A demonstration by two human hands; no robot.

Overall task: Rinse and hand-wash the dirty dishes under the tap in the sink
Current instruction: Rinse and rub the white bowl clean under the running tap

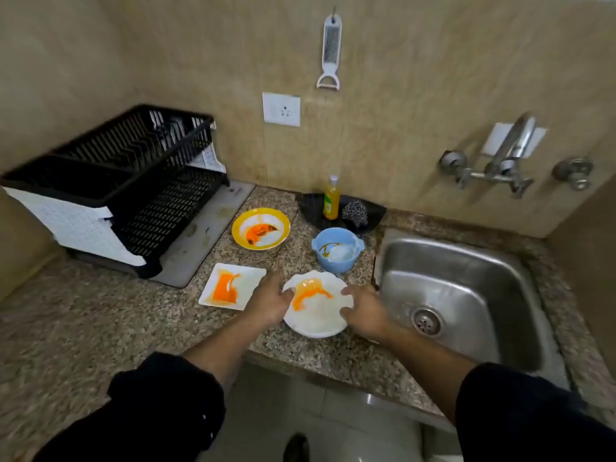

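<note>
The speckled granite counter (100, 328) is carrying the dishes. The stainless steel sink (493, 258) is lying at its right end, below the chrome wall tap (510, 145), and no water is showing. The white scalloped round plate (320, 315) is resting flat near the counter's front edge, just beside the sink. The left hand (270, 303) is laying its thumb on the plate's left rim. Its fingers are hidden, so a grip cannot be confirmed. The right hand (365, 311) is curling its fingers over the right rim.

Hazards: the rim is shallow and probably greasy, so the plate is at risk of slipping while crossing the sink lip and striking the steel. Tilting it too early is likely to send the orange sauce smear (308, 293) running onto the counter or a sleeve.

Orientation: being round, the plate is showing no long axis. Its soiled face is pointing upward, and the smear is running from far left toward the right.
</note>
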